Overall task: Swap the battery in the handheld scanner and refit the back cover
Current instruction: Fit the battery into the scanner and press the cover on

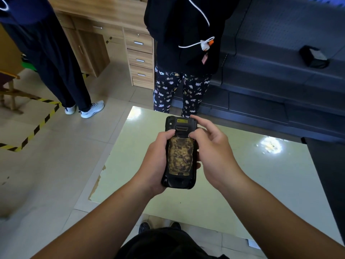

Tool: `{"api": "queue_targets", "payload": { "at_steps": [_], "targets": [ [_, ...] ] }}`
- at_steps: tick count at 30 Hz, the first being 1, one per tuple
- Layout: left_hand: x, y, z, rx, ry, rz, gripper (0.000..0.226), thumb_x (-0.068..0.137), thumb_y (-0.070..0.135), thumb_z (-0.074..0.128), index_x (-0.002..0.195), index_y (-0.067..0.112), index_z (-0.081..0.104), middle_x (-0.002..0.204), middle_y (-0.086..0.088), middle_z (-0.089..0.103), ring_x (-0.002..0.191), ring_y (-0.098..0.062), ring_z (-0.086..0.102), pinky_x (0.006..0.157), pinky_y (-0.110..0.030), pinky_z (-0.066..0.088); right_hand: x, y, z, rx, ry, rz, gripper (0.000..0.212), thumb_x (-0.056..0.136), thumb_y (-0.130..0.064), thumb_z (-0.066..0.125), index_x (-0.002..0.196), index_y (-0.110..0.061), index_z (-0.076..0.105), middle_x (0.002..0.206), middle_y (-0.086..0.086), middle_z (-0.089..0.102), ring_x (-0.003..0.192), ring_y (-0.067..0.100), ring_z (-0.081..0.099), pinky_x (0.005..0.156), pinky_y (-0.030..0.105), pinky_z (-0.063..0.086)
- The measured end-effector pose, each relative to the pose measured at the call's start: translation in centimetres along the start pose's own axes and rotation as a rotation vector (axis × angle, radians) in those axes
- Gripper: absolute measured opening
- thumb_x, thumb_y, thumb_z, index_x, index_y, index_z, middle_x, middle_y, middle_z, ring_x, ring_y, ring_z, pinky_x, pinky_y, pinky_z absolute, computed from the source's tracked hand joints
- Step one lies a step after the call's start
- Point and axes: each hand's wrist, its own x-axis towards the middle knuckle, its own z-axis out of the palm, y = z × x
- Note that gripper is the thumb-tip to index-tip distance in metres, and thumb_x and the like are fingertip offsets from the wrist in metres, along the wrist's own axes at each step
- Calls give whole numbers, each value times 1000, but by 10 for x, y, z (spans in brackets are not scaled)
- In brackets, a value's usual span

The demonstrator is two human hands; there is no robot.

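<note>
A black handheld scanner is held above a pale green table, back side up. Its back carries a worn yellow-brown panel; I cannot tell whether that is the cover or the battery. My left hand cradles the scanner from the left and below, thumb lying near the latch at the top of the panel. My right hand grips the scanner's right edge, thumb pressing at the panel's upper right corner, index finger raised over the scanner's top.
Two people stand beyond the table: one in patterned trousers straight ahead, one in dark trousers to the left. A wooden drawer unit stands behind them. Dark shelving with a black box fills the right. Yellow-black floor tape marks the left.
</note>
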Motion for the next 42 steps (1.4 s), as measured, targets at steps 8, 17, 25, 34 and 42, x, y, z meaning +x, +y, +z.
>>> {"api": "queue_targets", "payload": {
  "at_steps": [8, 17, 25, 34, 42],
  "targets": [
    [-1, -3, 1, 55, 62, -4, 43, 100, 35, 43, 110, 5, 70, 81, -14, 75, 66, -29, 72, 54, -33, 58, -5, 4, 8, 56, 85, 42, 49, 98, -4, 39, 118, -34, 72, 113, 2, 76, 97, 20, 71, 55, 24, 53],
    [6, -4, -1, 181, 115, -19, 39, 100, 35, 40, 96, 11, 71, 72, -8, 75, 61, -25, 72, 57, -30, 57, 0, 8, 9, 18, 99, 68, 51, 97, -4, 38, 122, -35, 71, 117, 1, 74, 103, 19, 69, 55, 20, 53],
    [12, -7, -2, 205, 181, -84, 43, 95, 39, 39, 93, 14, 74, 79, -9, 71, 74, -30, 69, 71, -39, 55, 1, 21, 15, -51, 146, 73, 49, 102, -11, 38, 140, -31, 61, 127, -4, 67, 114, 15, 66, 98, 45, 59],
    [16, -8, -4, 124, 128, -84, 44, 96, 34, 34, 88, 15, 74, 72, -5, 72, 64, -23, 69, 64, -32, 54, -1, 19, 18, -95, 165, 28, 47, 104, -12, 42, 146, -27, 57, 132, -4, 67, 114, 12, 65, 101, 43, 57],
    [10, 8, 3, 7, 46, 6, 70, 103, 57, 25, 120, 10, 74, 118, -24, 75, 108, -37, 73, 84, -41, 60, -3, 24, 1, -54, -15, -28, 46, 93, -24, 74, 135, -37, 62, 111, -4, 77, 99, 9, 76, 85, 33, 64]
  ]
}}
